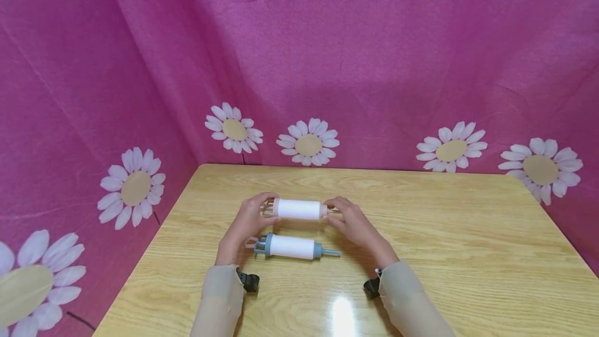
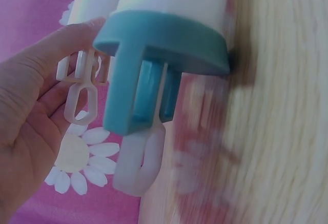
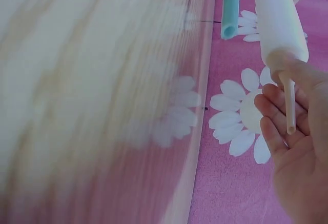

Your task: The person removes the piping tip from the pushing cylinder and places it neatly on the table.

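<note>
A white tube with beige ends (image 1: 298, 209) lies crosswise on the table, held at both ends. My left hand (image 1: 254, 216) grips its left end, where beige prongs and a pale loop (image 2: 82, 101) stick out beneath the thumb. At the other end my right hand (image 1: 352, 223) pinches the beige collar, thumb on top, and the thin beige nozzle (image 3: 290, 106) points out over the fingers. Nearer me lies a second white tube with teal ends (image 1: 292, 247), untouched, roughly parallel. Its teal nozzle (image 1: 331, 253) points right and its pale loop (image 2: 138, 160) left.
The wood-grained table (image 1: 444, 254) spreads out around both tubes. Pink cloth (image 1: 351, 66) printed with white daisies hangs along the back and left edges. A bright light reflection shows on the table near the front.
</note>
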Motion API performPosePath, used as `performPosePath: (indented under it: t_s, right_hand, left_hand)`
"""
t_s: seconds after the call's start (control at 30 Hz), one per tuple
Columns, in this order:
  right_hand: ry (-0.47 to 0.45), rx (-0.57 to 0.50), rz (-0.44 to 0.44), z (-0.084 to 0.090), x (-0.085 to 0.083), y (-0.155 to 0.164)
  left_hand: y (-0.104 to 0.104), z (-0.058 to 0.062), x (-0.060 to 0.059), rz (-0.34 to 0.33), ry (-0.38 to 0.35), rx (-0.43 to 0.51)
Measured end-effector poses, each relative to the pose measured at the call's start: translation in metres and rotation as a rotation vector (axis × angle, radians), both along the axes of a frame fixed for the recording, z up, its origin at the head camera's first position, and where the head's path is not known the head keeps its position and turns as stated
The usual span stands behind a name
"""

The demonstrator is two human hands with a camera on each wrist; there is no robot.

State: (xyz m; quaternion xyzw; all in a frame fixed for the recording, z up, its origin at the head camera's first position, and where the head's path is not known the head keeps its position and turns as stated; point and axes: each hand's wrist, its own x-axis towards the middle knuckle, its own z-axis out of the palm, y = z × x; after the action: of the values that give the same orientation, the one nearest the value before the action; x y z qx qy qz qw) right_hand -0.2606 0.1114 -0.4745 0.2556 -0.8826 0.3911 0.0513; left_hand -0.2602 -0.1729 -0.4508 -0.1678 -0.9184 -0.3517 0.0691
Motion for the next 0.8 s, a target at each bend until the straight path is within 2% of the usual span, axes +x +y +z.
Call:
performPosePath:
  t_s: [0.37,0.53,0.8]
  right_hand:
    - [0.062,-0.030,-0.029,0.002,0.010,0.016]
    - [0.114,-0.020,-0.057,0.001,0.015,0.025]
    - [0.133,-0.038,-0.098,0.000,0.024,0.043]
  left_hand:
    - [0.013,0.004,0.004,-0.066,0.079,0.024]
    - [0.021,0.005,0.005,-0.102,0.072,0.040]
    - [0.039,0.008,0.006,-0.146,0.052,0.048]
